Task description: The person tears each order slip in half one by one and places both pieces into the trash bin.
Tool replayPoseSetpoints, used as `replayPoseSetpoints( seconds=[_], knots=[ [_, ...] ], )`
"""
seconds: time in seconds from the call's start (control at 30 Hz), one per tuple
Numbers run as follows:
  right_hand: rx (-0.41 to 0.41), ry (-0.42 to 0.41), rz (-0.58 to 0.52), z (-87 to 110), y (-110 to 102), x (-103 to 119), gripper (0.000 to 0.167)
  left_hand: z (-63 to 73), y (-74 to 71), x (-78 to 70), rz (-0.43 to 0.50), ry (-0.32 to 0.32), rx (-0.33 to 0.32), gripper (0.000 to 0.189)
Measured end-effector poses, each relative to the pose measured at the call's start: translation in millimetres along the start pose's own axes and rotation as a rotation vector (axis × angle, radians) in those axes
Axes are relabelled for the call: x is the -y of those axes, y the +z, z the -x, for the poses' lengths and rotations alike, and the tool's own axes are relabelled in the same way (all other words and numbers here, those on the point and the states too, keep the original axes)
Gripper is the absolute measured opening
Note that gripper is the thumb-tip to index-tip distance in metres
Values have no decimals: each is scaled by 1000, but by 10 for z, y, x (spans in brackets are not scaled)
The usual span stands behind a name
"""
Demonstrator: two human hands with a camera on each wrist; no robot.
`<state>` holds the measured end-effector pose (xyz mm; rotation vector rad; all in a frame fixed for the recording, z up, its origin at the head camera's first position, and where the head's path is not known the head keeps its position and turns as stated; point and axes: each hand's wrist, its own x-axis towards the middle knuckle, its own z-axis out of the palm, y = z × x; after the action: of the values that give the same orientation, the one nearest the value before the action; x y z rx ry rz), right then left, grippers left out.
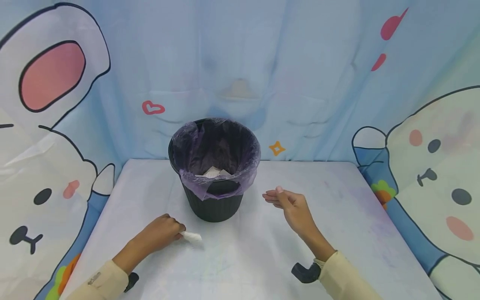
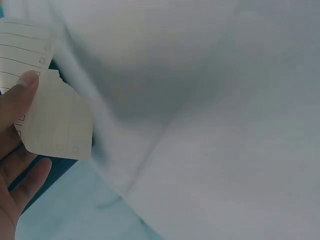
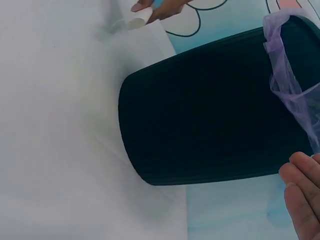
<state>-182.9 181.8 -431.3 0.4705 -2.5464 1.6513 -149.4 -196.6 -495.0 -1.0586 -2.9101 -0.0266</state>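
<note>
Pieces of torn, lined paper (image 2: 60, 117) with small printed checkboxes are pinched between the thumb and fingers of my left hand (image 1: 161, 233). In the head view this paper (image 1: 192, 237) shows as a small white scrap over the table, in front of and left of the black bin. My right hand (image 1: 292, 206) is held in the air to the right of the bin, fingers straight and holding nothing. The black bin (image 1: 213, 208) stands upright, lined with a thin purple bag (image 1: 245, 175) folded over its rim. Some paper scraps (image 1: 213, 172) lie inside it.
A white-covered table (image 1: 262, 258) carries the bin near its back edge. Behind and at both sides hangs a light blue curtain (image 1: 307, 83) with cartoon animals printed on it. A dark wrist-camera mount (image 1: 305, 273) sticks out beside the right sleeve.
</note>
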Motion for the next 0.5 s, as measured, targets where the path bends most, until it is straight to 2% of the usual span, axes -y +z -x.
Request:
replayPoseSetpoints(
  seconds=[0.23,0.5],
  knots=[
    [27,-86,15,51,64,139,41,-11,-345,-85,107,-31,-37,14],
    [84,-212,40,139,211,297,27,-28,-623,-204,108,-56,-65,19]
  ],
)
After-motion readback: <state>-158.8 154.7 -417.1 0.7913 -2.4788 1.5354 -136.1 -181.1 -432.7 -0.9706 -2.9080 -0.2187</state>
